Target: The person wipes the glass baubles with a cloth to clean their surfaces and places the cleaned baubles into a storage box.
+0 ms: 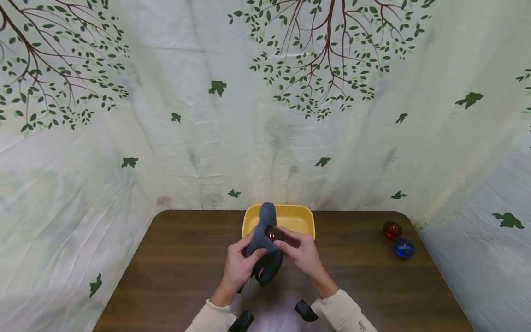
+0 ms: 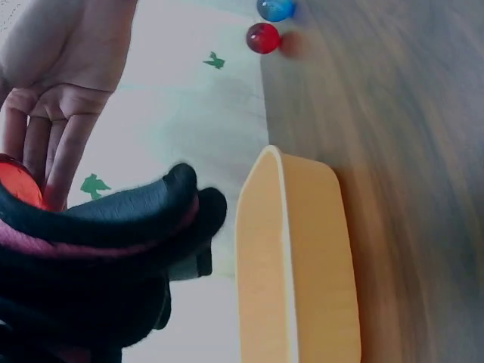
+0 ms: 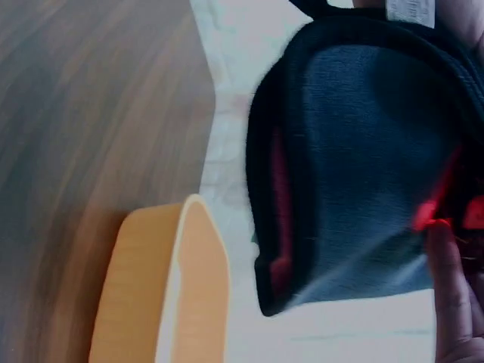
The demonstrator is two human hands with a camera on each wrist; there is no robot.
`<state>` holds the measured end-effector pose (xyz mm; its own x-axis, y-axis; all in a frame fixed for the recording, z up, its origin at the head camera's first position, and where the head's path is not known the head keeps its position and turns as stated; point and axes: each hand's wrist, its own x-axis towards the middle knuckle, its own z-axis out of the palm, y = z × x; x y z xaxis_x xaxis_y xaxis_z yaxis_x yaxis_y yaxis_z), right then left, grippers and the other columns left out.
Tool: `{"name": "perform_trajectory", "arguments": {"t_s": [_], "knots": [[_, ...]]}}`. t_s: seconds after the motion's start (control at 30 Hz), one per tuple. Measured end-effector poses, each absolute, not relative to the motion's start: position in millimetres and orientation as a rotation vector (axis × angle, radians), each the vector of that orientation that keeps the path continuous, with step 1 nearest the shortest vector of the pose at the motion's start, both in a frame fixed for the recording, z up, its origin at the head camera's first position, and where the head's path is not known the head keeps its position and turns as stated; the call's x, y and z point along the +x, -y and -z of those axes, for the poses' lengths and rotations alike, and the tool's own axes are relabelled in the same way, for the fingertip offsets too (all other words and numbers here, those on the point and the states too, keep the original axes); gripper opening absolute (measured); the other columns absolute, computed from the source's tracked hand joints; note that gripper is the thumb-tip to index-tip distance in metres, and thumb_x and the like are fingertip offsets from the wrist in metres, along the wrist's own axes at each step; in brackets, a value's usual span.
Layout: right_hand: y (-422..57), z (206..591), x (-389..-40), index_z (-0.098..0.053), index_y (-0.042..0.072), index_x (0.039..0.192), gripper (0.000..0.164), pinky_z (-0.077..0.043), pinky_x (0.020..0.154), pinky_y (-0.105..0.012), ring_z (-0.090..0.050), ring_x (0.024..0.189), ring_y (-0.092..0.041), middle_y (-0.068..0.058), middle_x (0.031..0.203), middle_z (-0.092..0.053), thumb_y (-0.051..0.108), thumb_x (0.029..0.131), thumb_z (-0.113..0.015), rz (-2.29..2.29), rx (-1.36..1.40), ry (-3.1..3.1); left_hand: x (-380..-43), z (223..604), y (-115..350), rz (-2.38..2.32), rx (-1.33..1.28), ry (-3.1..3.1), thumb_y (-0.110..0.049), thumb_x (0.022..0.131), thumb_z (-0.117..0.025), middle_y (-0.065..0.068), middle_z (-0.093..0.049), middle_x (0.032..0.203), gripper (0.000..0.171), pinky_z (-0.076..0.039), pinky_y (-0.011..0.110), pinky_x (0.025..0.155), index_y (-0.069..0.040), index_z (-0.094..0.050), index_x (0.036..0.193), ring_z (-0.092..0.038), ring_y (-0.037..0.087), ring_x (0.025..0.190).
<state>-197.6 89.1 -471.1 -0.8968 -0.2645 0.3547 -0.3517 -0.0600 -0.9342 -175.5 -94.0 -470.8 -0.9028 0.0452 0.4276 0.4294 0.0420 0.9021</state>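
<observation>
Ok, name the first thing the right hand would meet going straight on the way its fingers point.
The red ball that the right hand touches comes first, then probably the dark pouch; the depth between them is unclear.

matt woven-looking grey cloth pouch (image 3: 363, 166), held red ball (image 1: 273, 235) glossy and translucent, loose red ball (image 1: 392, 229) and blue ball (image 1: 404, 248) shiny, plastic-looking, yellow tray (image 1: 295, 221) smooth plastic, wood-grain worktop (image 1: 186, 258) with faint sheen, creased fabric-looking backdrop (image 1: 257, 143)
</observation>
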Motion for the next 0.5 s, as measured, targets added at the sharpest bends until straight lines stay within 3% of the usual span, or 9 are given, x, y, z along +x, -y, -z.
{"name": "perform_trajectory", "arguments": {"t_s": [0.13, 0.2, 0.37, 0.5], "knots": [[-89.6, 465.0, -200.3, -0.062, -0.007, 0.123, 0.039, -0.057, 0.08, -0.034, -0.069, 0.094, -0.018, -0.022, 0.113, -0.067, 0.016, 0.092, -0.067, -2.323, 0.522, 2.196, -175.1, 467.3, 93.2, 1.715, -0.618, 2.044, 0.012, 0.073, -0.075, 0.025, -0.061, 0.121, 0.057, -0.047, 0.016, 0.09, 0.009, -0.058, 0.126, -0.062, 0.014, 0.108], [-90.1, 462.5, -201.6, -0.065, -0.008, 0.118, 0.039, -0.057, 0.078, -0.036, -0.07, 0.089, -0.02, -0.019, 0.107, -0.07, 0.021, 0.092, -0.067, -2.371, 0.424, 2.234, -172.7, 460.9, 91.9, 1.625, -0.677, 2.038, 0.013, 0.069, -0.077, 0.027, -0.06, 0.122, 0.057, -0.043, 0.015, 0.095, 0.012, -0.058, 0.123, -0.06, 0.024, 0.113], [-91.8, 458.6, -202.8, -0.07, -0.009, 0.104, 0.04, -0.059, 0.071, -0.038, -0.071, 0.074, -0.021, -0.011, 0.086, -0.072, 0.029, 0.093, -0.065, -2.407, 0.315, 2.291, -167.1, 447.0, 88.8, 1.535, -0.74, 2.039, 0.014, 0.066, -0.078, 0.031, -0.059, 0.12, 0.054, -0.041, 0.016, 0.097, 0.016, -0.06, 0.117, -0.058, 0.044, 0.109], [-93.2, 460.0, -202.4, -0.067, -0.011, 0.112, 0.037, -0.059, 0.072, -0.036, -0.071, 0.079, -0.019, -0.015, 0.094, -0.072, 0.021, 0.093, -0.066, -2.431, 0.396, 2.249, -172.3, 458.0, 88.8, 1.621, -0.678, 2.046, 0.013, 0.069, -0.078, 0.026, -0.06, 0.123, 0.055, -0.039, 0.016, 0.1, 0.012, -0.06, 0.121, -0.056, 0.042, 0.114]]}}
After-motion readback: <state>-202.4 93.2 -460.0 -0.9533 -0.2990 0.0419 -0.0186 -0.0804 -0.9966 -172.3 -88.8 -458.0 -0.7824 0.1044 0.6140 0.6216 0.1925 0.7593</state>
